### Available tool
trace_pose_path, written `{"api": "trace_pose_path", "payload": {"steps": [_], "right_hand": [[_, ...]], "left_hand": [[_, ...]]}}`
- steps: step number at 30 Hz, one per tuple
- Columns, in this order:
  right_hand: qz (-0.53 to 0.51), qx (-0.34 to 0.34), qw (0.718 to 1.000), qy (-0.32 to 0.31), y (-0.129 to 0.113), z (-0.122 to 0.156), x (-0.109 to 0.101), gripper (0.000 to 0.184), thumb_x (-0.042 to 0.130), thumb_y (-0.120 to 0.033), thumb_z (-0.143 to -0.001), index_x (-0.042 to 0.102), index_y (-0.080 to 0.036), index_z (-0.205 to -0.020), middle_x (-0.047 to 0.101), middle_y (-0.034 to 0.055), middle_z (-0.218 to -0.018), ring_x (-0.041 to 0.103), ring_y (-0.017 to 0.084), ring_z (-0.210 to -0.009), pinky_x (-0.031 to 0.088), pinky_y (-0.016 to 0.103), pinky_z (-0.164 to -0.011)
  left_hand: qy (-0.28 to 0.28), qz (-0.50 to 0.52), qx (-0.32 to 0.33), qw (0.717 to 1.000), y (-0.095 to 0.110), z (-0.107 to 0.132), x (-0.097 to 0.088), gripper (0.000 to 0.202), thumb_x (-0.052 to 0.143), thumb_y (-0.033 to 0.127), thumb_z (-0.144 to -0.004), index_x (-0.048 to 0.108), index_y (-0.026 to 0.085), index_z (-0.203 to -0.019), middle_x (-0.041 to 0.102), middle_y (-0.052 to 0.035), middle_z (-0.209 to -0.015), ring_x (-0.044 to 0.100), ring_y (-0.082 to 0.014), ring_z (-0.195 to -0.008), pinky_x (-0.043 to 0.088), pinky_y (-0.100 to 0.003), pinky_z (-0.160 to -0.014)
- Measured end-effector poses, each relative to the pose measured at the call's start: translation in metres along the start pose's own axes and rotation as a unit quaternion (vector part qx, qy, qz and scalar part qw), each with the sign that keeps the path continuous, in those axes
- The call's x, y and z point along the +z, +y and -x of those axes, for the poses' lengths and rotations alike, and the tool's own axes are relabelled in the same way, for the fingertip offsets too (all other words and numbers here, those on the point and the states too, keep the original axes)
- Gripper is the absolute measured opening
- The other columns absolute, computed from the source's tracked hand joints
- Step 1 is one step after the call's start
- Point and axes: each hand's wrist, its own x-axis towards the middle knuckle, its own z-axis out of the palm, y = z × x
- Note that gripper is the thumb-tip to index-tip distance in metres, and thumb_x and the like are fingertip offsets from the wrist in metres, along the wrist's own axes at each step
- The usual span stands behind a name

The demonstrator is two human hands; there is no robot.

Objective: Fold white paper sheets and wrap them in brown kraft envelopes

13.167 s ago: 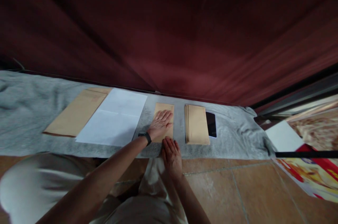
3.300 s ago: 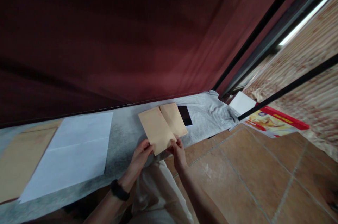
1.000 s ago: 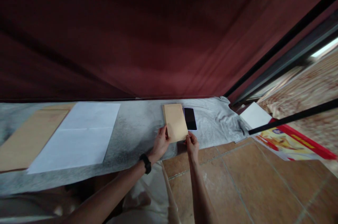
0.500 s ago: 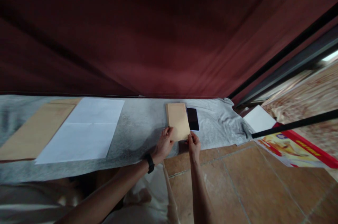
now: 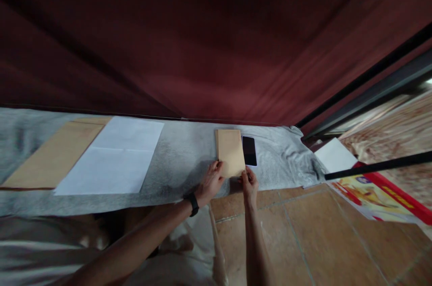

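A small brown envelope [image 5: 231,149] lies at the near side of the grey cloth, with another brown edge showing along its left side. My left hand [image 5: 212,179], with a black band on the wrist, pinches the envelope's lower left corner. At the lower right corner, my right hand [image 5: 250,185] has its fingers closed on the envelope's edge. Just right of the envelope, a dark-screened phone [image 5: 249,151] with a pale rim lies flat, close to my right fingertips.
Grey cloth [image 5: 184,155] covers the long narrow surface. White paper sheets [image 5: 114,158] with a crosswise crease partly overlap a large brown envelope [image 5: 54,155] on the left. A dark red curtain [image 5: 202,74] hangs behind. On the right are a black bar [image 5: 378,164] and a colourful box [image 5: 381,194].
The view has tilted slightly, so everything sits a little differently in frame. Both hands keep hold of the envelope's near corners, with no other clear change.
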Motion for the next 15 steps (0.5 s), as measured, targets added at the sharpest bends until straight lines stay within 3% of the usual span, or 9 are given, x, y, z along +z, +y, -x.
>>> {"api": "trace_pose_path", "payload": {"steps": [7,15], "right_hand": [[-0.001,-0.017,1.000,-0.014,0.0088,0.0024,-0.0032,0.066,0.069,-0.057,-0.076,0.067,-0.016,-0.128,0.067,0.0140,-0.124,0.067,0.020,-0.083,0.060,0.034,-0.070],[0.018,-0.006,1.000,-0.015,0.0083,-0.0028,-0.0014,0.071,0.068,-0.059,-0.073,0.065,-0.017,-0.130,0.067,0.0148,-0.126,0.067,0.022,-0.086,0.059,0.035,-0.069]], "left_hand": [[-0.003,-0.008,0.003,1.000,-0.0003,0.0059,-0.0011,0.055,0.054,0.006,-0.083,0.050,0.022,-0.135,0.053,-0.0097,-0.135,0.051,-0.0229,-0.131,0.043,-0.038,-0.112],[-0.009,0.003,-0.001,1.000,-0.0002,0.0051,-0.0006,0.053,0.052,0.006,-0.082,0.051,0.018,-0.134,0.054,-0.0118,-0.135,0.052,-0.0248,-0.129,0.044,-0.041,-0.112]]}}
